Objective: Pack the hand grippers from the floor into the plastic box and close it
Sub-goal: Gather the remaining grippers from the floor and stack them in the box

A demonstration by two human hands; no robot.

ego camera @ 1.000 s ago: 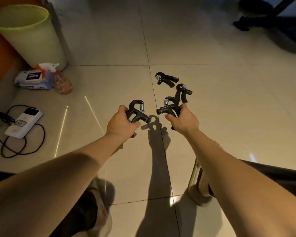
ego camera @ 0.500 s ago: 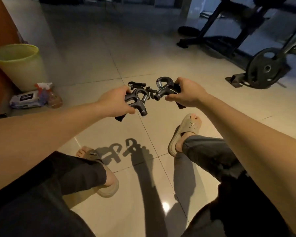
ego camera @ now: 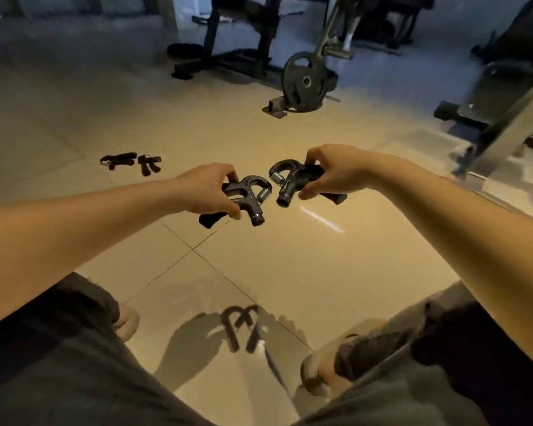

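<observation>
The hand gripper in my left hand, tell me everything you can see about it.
The hand gripper is black, seemingly matte plastic, with an arched top, a coiled silver spring on its right side and a metal-ringed knob at its lower end. Its two handles run leftward; the left hand closes around them, one handle tip poking out below the fingers. It is held in the air above the tiled floor, close to the right hand's gripper; contact between them cannot be told.

Dim, warm light falls from above and behind, throwing soft shadows of both hands onto the glossy floor (ego camera: 290, 272) beneath them. Glare streaks gleam below the right hand (ego camera: 336, 176). Edges bend and blur.
</observation>
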